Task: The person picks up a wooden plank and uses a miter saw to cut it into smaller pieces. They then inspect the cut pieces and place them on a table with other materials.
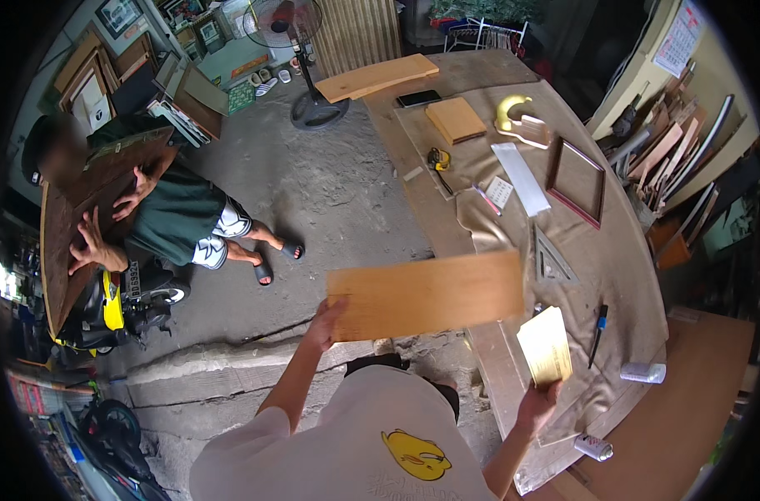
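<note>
My left hand (325,326) is closed on the left end of a flat brown wooden board (426,297), held out level in front of me. Its right end reaches over the table edge. Low at the right, my right hand (538,407) grips the bottom of a pale yellow, fanned stack of sheets or thin pieces (545,346), with faint marks on the face. It is too bright to tell whether they are paper or wood. Close to this stack on the table lie a black-and-blue marker (598,334) and a grey set square (553,259).
The cloth-covered table (622,275) also bears a picture frame (598,219), metallic strip (520,178), tape measure (438,159), phone (418,98), wooden block (456,120) and spray cans (643,372). At left, another person (175,209) carries a large wooden panel (88,196). A fan (317,113) stands behind.
</note>
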`<state>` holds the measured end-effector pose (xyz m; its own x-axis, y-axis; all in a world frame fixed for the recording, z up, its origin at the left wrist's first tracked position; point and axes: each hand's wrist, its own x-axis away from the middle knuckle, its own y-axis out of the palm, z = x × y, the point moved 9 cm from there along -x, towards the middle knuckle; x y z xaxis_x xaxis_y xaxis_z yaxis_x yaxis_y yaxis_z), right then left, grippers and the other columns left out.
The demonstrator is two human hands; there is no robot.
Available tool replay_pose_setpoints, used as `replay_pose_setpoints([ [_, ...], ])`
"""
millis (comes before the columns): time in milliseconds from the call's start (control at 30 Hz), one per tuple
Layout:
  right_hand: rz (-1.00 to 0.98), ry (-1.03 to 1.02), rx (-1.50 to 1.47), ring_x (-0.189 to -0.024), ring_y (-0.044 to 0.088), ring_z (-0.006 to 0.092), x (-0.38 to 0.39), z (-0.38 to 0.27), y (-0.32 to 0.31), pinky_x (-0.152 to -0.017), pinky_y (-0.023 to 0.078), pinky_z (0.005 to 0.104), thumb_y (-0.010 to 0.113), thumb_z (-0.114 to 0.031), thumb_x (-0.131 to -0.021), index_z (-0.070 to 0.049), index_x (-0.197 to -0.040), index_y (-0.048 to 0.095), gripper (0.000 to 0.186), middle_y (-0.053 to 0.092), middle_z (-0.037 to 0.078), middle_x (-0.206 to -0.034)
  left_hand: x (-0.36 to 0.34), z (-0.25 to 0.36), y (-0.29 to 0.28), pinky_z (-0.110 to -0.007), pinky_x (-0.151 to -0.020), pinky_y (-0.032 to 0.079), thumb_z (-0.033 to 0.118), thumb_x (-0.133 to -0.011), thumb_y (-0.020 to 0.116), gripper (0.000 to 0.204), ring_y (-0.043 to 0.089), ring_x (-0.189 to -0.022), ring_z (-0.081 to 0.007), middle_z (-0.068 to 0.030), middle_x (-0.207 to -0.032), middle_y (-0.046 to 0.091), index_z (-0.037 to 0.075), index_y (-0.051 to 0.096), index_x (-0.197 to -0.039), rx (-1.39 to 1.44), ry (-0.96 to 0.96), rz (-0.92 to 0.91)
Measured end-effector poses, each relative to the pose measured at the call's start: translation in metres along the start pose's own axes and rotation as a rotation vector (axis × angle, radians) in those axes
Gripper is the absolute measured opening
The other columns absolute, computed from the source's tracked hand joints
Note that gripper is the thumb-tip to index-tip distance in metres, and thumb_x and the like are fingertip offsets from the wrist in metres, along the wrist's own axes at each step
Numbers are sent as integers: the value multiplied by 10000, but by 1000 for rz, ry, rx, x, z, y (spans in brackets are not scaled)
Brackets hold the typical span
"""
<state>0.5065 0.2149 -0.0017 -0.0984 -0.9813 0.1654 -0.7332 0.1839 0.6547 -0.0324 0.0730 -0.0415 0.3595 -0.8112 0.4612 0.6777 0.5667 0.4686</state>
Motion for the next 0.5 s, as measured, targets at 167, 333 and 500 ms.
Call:
replay_pose_setpoints([
  [167, 40, 180, -77, -1011, 567, 124, -31, 137, 89, -863, 369, 357, 541, -351, -994, -180, -1215, 617, 290, 664, -70, -1165, -5, 101, -69, -423, -995, 501, 372, -962, 598, 583, 570, -1218, -271, -120, -1347, 554, 43, 406, -1402, 287, 205, 71],
  [333, 22, 339, -57, -978, 558, 124, -70, 203, 186, -810, 376, 350, 569, -356, -973, -206, -1179, 614, 259, 659, -76, -1126, -34, 115, -111, -449, -981, 519, 377, -990, 536, 544, 573, -1219, -284, -115, -1383, 538, 73, 405, -1422, 533, 313, 228],
  [500, -26, 427, 16, -964, 553, 118, -135, 267, 268, -802, 386, 339, 549, -370, -980, -220, -1194, 575, 263, 639, -62, -1140, -89, 148, -141, -458, -963, 533, 385, -991, 528, 534, 580, -1211, -294, -96, -1398, 534, 102, 414, -1429, 654, 389, 358],
])
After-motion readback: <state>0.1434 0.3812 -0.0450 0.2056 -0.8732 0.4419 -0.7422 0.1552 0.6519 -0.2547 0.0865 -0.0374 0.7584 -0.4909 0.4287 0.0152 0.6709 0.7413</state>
